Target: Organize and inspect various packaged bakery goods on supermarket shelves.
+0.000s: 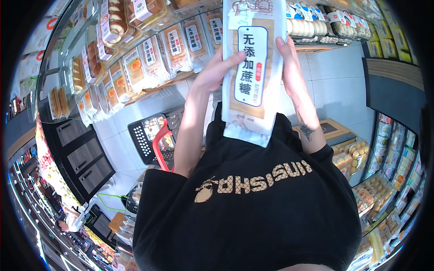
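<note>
A long, clear plastic bag of toast bread is held up in front of my chest, its printed label facing me. My left hand grips its left side, with the thumb lying across the front by the label. On the opposite edge, my right hand presses its thumb and palm to the bag, its other fingers mostly hidden behind. The bag's crimped end hangs toward my black T-shirt. Past my left hand, similar bread bags stand in a row on a display shelf.
A black shopping basket with a red handle, goods inside, stands on the tiled floor at left. Clear boxes of pastries fill the upper-left shelf. Packaged baked goods lie on a stand at lower right. Another person is far off at lower left.
</note>
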{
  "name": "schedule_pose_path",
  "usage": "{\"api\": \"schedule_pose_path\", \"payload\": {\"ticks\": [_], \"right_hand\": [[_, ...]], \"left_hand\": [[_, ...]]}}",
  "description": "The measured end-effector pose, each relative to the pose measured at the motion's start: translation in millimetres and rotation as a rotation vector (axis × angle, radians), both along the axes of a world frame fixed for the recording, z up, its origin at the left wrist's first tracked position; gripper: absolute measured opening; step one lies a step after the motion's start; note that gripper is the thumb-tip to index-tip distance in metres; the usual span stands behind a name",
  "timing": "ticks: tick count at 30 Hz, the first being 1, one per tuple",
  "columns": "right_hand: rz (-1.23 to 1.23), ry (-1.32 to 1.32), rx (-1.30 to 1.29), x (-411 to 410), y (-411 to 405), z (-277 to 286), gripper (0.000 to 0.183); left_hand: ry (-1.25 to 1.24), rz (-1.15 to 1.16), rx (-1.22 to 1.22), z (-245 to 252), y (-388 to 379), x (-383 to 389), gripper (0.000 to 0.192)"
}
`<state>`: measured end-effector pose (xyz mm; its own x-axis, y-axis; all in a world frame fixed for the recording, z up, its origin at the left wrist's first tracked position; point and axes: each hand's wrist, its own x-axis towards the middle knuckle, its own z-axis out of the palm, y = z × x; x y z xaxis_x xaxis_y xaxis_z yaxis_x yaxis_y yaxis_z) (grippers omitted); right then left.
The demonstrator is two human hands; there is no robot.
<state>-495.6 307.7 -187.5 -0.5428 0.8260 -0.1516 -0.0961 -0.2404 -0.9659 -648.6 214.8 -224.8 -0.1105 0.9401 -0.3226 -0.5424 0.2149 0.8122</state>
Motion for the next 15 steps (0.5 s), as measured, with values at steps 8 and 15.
{"api": "schedule_pose_path", "payload": {"ticks": [8,15], "right_hand": [[0.186,0.084,-0.337,43.0,-22.4,17.0,0.059],[0.264,0.106,-0.248,50.9,-22.7,29.6,0.069]], "left_hand": [[0.277,0.052,0.037,42.1,-45.2,47.6,0.085],[0.33,0.16,-0.026,55.3,-42.3,43.5,0.077]]}}
